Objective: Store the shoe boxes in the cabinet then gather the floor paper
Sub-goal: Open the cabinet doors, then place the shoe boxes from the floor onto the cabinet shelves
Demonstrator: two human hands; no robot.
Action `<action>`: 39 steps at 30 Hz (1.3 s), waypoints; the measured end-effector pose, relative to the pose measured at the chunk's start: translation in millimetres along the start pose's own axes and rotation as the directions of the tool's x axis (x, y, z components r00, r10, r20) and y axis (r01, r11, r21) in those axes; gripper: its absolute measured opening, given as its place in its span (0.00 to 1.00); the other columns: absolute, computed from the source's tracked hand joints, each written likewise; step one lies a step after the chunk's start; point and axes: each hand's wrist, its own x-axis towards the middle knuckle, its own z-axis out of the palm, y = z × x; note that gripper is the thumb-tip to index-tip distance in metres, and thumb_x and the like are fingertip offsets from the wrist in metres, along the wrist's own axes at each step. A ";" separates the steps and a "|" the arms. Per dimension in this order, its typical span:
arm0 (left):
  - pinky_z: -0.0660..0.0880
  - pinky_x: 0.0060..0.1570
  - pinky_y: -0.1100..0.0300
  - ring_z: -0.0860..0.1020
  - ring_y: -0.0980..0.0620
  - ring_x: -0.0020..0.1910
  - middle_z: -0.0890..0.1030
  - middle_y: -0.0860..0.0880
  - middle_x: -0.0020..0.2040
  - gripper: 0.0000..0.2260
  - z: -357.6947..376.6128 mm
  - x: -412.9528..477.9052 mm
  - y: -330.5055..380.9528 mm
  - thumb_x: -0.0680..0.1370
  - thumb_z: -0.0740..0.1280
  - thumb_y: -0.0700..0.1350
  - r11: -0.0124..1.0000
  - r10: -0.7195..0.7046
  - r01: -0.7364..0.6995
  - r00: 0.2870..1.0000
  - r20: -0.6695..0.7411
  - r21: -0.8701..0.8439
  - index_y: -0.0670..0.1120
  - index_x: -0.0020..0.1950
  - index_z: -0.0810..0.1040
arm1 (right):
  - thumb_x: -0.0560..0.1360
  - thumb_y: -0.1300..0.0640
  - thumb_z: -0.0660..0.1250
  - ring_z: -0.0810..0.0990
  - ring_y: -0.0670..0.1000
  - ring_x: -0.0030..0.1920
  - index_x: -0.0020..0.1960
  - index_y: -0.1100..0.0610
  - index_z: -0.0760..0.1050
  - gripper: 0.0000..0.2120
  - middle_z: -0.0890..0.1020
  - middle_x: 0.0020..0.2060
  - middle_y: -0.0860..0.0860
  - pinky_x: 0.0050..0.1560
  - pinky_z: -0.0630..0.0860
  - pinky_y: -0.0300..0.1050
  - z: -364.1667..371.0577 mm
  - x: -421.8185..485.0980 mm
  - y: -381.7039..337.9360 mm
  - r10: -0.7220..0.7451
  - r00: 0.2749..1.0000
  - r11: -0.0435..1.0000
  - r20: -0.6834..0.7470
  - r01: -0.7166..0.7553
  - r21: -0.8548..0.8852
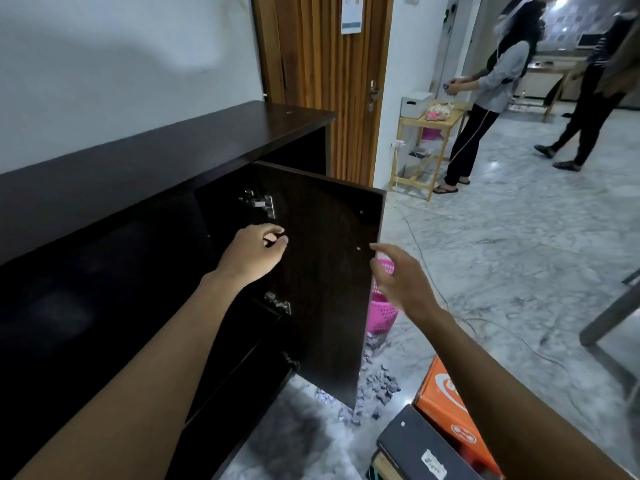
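On the left: the dark cabinet (145,157) stands against the white wall, its inside too dark to make out.
Cabinet door: the door (329,271) is swung open toward the near side, its inner face showing two metal hinges (265,204).
Left hand: the left hand (256,252) reaches into the opening beside the upper hinge, fingers curled loosely, thumb close to the forefinger; it grasps nothing that can be seen.
Right hand: the right hand (398,275) hovers just beside the free edge of the door, fingers spread and released, not touching it.
Shoe boxes: an orange shoe box (441,400) and a black shoe box (412,445) lie on the marble floor (519,237) at near right, under the right forearm, outside the cabinet.
Floor paper: grey paper scraps (379,382) are scattered on the floor below the door's lower corner.
Basket: a pink basket (381,313) stands behind the door's edge, partly hidden.
Far right: two people stand near a small wooden table (433,133).
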 end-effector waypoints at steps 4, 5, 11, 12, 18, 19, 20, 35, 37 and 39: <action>0.77 0.50 0.62 0.80 0.58 0.51 0.83 0.56 0.52 0.12 63.8 -37.6 20.1 0.79 0.64 0.53 0.994 0.040 -0.019 0.981 0.190 -0.110 0.53 0.60 0.81 | 0.79 0.59 0.67 0.81 0.44 0.50 0.59 0.56 0.81 0.10 0.84 0.52 0.50 0.52 0.74 0.28 -17.9 -62.2 31.7 0.197 0.980 0.972 0.014 -0.197 0.130; 0.77 0.51 0.62 0.81 0.58 0.50 0.83 0.56 0.51 0.11 81.7 -47.1 24.3 0.79 0.65 0.53 0.991 0.050 -0.021 0.973 0.224 -0.130 0.53 0.59 0.82 | 0.79 0.58 0.67 0.81 0.44 0.49 0.58 0.56 0.82 0.10 0.85 0.51 0.49 0.49 0.72 0.26 -22.9 -79.9 42.8 0.243 0.970 0.961 0.020 -0.243 0.131; 0.73 0.47 0.61 0.82 0.54 0.48 0.85 0.47 0.50 0.13 184.3 -105.3 45.9 0.81 0.63 0.51 0.977 0.029 0.073 0.885 0.466 -0.199 0.45 0.56 0.83 | 0.79 0.56 0.66 0.82 0.47 0.49 0.55 0.53 0.82 0.08 0.85 0.49 0.49 0.45 0.72 0.34 -53.2 -177.2 113.1 0.490 0.871 0.864 0.036 -0.491 0.116; 0.75 0.47 0.59 0.82 0.52 0.47 0.85 0.44 0.49 0.14 200.1 -114.3 48.7 0.81 0.63 0.50 0.974 0.021 0.095 0.866 0.499 -0.205 0.42 0.52 0.83 | 0.79 0.56 0.65 0.82 0.47 0.49 0.55 0.53 0.82 0.08 0.85 0.49 0.49 0.45 0.72 0.32 -57.1 -191.4 123.6 0.527 0.849 0.841 0.043 -0.528 0.116; 0.79 0.56 0.45 0.81 0.48 0.45 0.80 0.47 0.43 0.06 315.4 -161.7 26.5 0.78 0.65 0.51 0.938 -0.082 0.270 0.783 0.616 -0.217 0.51 0.44 0.76 | 0.80 0.57 0.64 0.79 0.48 0.53 0.60 0.57 0.80 0.12 0.83 0.55 0.51 0.52 0.70 0.40 -51.2 -274.6 207.6 0.720 0.679 0.674 0.143 -0.733 0.089; 0.78 0.57 0.43 0.81 0.48 0.47 0.79 0.48 0.45 0.06 340.7 -168.5 13.0 0.77 0.65 0.52 0.933 -0.103 0.296 0.764 0.637 -0.204 0.53 0.42 0.76 | 0.80 0.57 0.63 0.80 0.50 0.54 0.61 0.59 0.80 0.12 0.82 0.56 0.53 0.53 0.70 0.40 -43.2 -289.8 223.9 0.745 0.649 0.644 0.155 -0.760 0.086; 0.77 0.59 0.44 0.82 0.47 0.50 0.79 0.49 0.48 0.05 364.8 -175.7 1.0 0.77 0.66 0.53 0.929 -0.130 0.321 0.747 0.652 -0.183 0.54 0.43 0.77 | 0.79 0.57 0.63 0.80 0.52 0.55 0.61 0.59 0.79 0.13 0.83 0.57 0.54 0.53 0.71 0.41 -33.7 -304.4 241.0 0.768 0.619 0.615 0.162 -0.784 0.080; 0.67 0.70 0.50 0.69 0.45 0.71 0.68 0.48 0.74 0.40 694.0 -196.9 -261.5 0.71 0.69 0.63 0.933 -0.237 0.338 0.835 0.496 -0.125 0.49 0.78 0.58 | 0.74 0.35 0.63 0.57 0.63 0.76 0.78 0.53 0.51 0.41 0.56 0.76 0.62 0.72 0.59 0.56 204.2 -468.9 483.7 0.929 0.358 0.340 -0.091 -0.926 -0.165; 0.69 0.69 0.46 0.70 0.44 0.71 0.66 0.48 0.75 0.43 720.1 -190.1 -287.9 0.71 0.69 0.64 0.928 -0.230 0.337 0.853 0.468 -0.157 0.50 0.79 0.55 | 0.73 0.35 0.66 0.62 0.64 0.74 0.79 0.51 0.49 0.44 0.57 0.75 0.62 0.70 0.64 0.57 222.2 -479.9 506.3 0.910 0.390 0.383 -0.141 -0.921 -0.076; 0.72 0.66 0.45 0.73 0.45 0.67 0.71 0.51 0.70 0.39 741.2 -184.6 -308.4 0.71 0.70 0.64 0.920 -0.198 0.324 0.871 0.450 -0.221 0.51 0.77 0.59 | 0.71 0.38 0.69 0.67 0.63 0.70 0.78 0.51 0.50 0.44 0.62 0.73 0.60 0.68 0.67 0.56 237.5 -492.8 527.6 0.869 0.453 0.471 -0.199 -0.880 0.056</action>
